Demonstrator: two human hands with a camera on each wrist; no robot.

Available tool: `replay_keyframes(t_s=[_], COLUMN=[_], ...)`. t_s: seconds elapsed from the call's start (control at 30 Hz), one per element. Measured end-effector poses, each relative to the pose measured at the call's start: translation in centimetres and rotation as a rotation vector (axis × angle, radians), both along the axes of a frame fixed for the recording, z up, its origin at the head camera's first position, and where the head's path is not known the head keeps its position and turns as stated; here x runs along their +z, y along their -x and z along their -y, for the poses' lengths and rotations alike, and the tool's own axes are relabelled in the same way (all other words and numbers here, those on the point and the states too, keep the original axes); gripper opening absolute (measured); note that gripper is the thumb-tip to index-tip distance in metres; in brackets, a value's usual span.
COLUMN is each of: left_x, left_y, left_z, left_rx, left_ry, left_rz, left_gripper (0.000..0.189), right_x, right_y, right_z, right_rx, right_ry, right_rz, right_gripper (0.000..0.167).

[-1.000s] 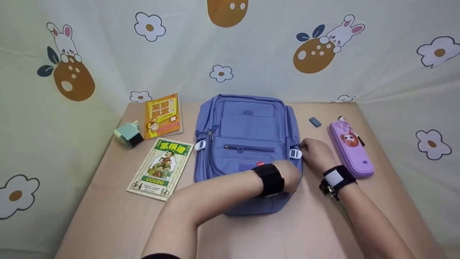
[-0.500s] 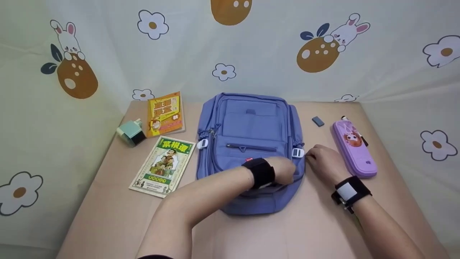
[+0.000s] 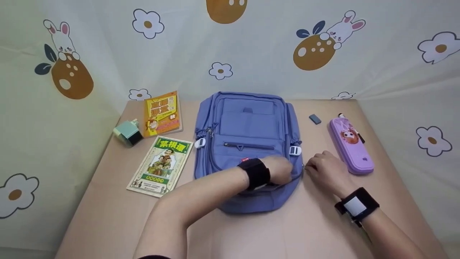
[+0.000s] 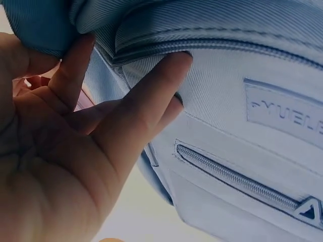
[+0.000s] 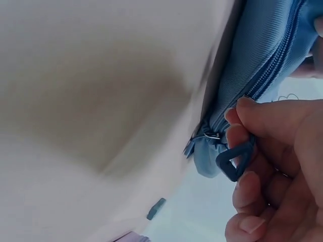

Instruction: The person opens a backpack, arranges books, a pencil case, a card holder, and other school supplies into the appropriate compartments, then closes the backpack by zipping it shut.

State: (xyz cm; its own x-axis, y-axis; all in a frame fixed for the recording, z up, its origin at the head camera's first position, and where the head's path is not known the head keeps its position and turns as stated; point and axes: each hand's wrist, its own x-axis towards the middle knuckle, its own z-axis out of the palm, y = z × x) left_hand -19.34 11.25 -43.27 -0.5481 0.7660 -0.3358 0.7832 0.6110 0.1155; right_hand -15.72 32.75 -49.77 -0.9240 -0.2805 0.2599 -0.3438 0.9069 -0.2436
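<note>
A blue backpack (image 3: 251, 126) lies front side up on the table. My left hand (image 3: 280, 169) holds its lower right part; in the left wrist view, one fingertip lies on the front panel just below the curved zipper (image 4: 242, 45), and other fingers are at the bag's edge. Beside the bag's right side, my right hand (image 3: 329, 172) pinches a zipper. The right wrist view shows the thumb and index finger together on the zipper track (image 5: 275, 65), with a dark blue triangular zipper pull (image 5: 236, 160) sticking out below them.
A purple pencil case (image 3: 351, 147) and a small grey-blue eraser (image 3: 315, 119) lie right of the bag. To its left are an orange book (image 3: 162, 113), a green-and-cream booklet (image 3: 161, 165) and a mint-green boxy item (image 3: 128, 133). A patterned curtain (image 3: 258, 46) surrounds the table.
My right hand has slid along the bag's right side toward the near edge, pinching the zipper. The left hand has shifted slightly left and up on the bag.
</note>
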Motion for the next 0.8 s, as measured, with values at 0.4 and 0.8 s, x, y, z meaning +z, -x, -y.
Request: replay_keyframes(t_s=[0.4, 0.8], left_x=[2.3, 0.4], left_y=[-2.6, -1.6], left_z=[6.6, 10.2], left_rx=[-0.014, 0.168], left_ry=[-0.024, -0.091], left_rz=[-0.049, 0.112], left_gripper=[0.047, 0.023], right_x=[-0.6, -0.7], right_y=[-0.2, -1.4], right_z=[-0.2, 0.7], right_rx=[-0.021, -0.070], right_ry=[0.024, 0.028], right_rz=[-0.047, 0.004], right_gripper=[0.002, 0.004])
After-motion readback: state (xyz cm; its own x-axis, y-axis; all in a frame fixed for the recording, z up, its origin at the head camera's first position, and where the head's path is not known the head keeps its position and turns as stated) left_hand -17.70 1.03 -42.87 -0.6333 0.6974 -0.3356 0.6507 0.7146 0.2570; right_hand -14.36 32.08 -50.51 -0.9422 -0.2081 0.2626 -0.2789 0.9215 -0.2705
